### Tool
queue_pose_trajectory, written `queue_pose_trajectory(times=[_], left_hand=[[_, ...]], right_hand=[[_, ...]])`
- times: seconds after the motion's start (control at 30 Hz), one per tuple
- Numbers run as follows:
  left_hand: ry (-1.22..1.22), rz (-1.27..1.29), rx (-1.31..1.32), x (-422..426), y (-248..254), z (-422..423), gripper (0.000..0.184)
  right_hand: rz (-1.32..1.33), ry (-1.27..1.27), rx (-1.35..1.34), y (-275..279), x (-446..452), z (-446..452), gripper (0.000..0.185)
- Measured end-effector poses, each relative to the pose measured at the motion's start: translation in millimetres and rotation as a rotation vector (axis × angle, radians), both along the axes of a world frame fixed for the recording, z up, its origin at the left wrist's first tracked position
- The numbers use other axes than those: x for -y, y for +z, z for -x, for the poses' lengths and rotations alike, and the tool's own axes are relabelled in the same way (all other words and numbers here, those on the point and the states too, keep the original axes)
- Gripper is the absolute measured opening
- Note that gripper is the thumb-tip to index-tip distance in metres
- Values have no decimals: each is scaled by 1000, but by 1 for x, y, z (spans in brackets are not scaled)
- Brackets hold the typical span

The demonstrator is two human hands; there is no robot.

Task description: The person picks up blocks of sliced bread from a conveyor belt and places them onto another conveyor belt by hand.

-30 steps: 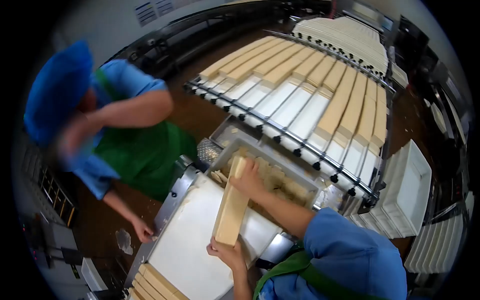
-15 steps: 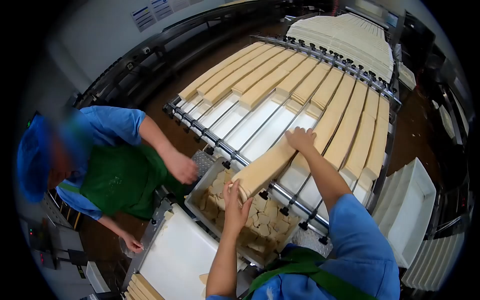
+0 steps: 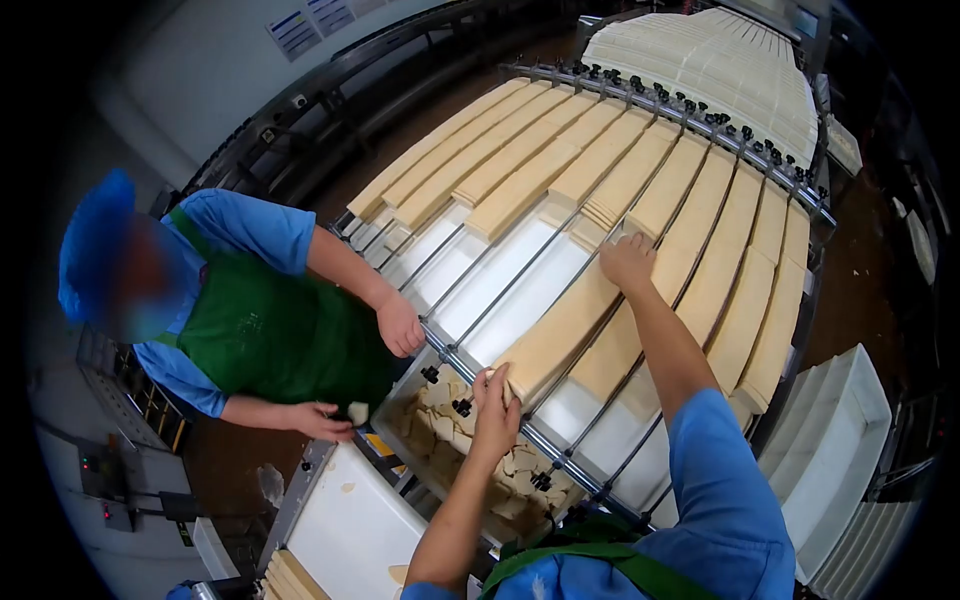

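A long stack of pale yellow dough sheets (image 3: 562, 328) lies in a lane of the conveyor (image 3: 480, 280), between my two hands. My left hand (image 3: 494, 415) grips its near end, just by the front metal bar, with the thumb at the end face. At the far end, my right hand (image 3: 630, 262) is closed over the stack's edge, its fingertips partly hidden. Other long dough stacks (image 3: 690, 240) lie side by side in lanes divided by thin rods. Below my left hand, a grey bin (image 3: 400, 400) holds many broken dough pieces (image 3: 450, 425).
A co-worker (image 3: 270, 330) in a green apron stands at the left, one hand by the front bar (image 3: 560, 455), the other near a small scrap (image 3: 358, 411). A white work surface (image 3: 350, 520) lies at lower left, with stacked white trays (image 3: 830, 450) at right.
The dough stack between my hands has moved from over the bin and front bar back into the lane. The co-worker has come closer, and a hand has moved to the bar.
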State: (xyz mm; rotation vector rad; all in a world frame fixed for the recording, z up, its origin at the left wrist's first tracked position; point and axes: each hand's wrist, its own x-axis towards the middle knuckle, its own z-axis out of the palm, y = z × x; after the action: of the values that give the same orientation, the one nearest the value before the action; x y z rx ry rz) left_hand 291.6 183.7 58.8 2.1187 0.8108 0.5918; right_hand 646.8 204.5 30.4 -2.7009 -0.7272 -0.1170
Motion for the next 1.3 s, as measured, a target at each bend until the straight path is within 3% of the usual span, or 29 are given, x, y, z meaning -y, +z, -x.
queue_pose_trajectory(times=[0.13, 0.17, 0.23, 0.3, 0.33, 0.4, 0.43, 0.47, 0.5, 0.57, 0.63, 0.77, 0.83, 0.87, 0.93, 1.07, 1.13, 1.17, 1.23, 1.3], left_hand=[[12, -30, 19, -1, -13, -19, 56], [14, 124, 17, 0, -7, -24, 55], [0, 56, 0, -3, -24, -32, 58], [-32, 83, 15, -9, -25, -43, 60], [-23, 78, 19, -11, -26, -48, 60], [-65, 131, 108, -12, -19, -58, 61], [-84, -52, 51, -18, -41, -57, 64], [-89, -34, 107, -19, -48, -55, 66], [-28, 60, 151, -14, -49, -52, 67], [69, -143, 142, -5, -48, -35, 61], [167, 304, 205, 20, 3, -9, 58], [337, 187, 333, 59, 5, 57, 58], [450, 441, 521, 77, -6, 92, 60], [456, 438, 531, 83, -8, 109, 60], [648, -212, 87, 91, -11, 143, 63], [947, 3, -403, 120, -84, 240, 82], [1114, 158, -768, 136, -85, 277, 92], [1112, 159, -762, 143, -74, 287, 92], [1034, 464, -909, 156, -49, 299, 97], [892, 314, -949, 166, -89, 310, 90]], right_hand=[[-24, 74, 82, -1, 4, -7, 43], [14, 81, 106, 3, 6, -7, 39], [44, 88, 133, 15, 9, -5, 35], [116, 52, -39, 45, 16, 9, 53], [111, 61, -35, 28, 13, 9, 53], [-169, -14, 263, -19, 8, 1, 67], [-90, 0, 91, -2, 14, -3, 74], [-17, 40, -76, 17, 15, -4, 82], [-70, 28, -14, -2, 11, -10, 85], [82, 74, 7, -7, 9, -22, 84], [83, 40, 19, -6, 7, -20, 79], [75, 48, -60, 10, 9, 8, 75], [63, 160, -7, 16, 15, 34, 70], [62, 273, 33, 21, 21, 62, 68], [-117, 510, 114, -5, 27, 110, 64], [-162, 1085, 17, 15, 68, 230, 65], [-72, 1225, -46, 16, 83, 275, 66], [-71, 1224, -41, 11, 89, 289, 66], [19, 1261, 68, 1, 94, 309, 58], [170, 1204, 8, 4, 87, 314, 51]])
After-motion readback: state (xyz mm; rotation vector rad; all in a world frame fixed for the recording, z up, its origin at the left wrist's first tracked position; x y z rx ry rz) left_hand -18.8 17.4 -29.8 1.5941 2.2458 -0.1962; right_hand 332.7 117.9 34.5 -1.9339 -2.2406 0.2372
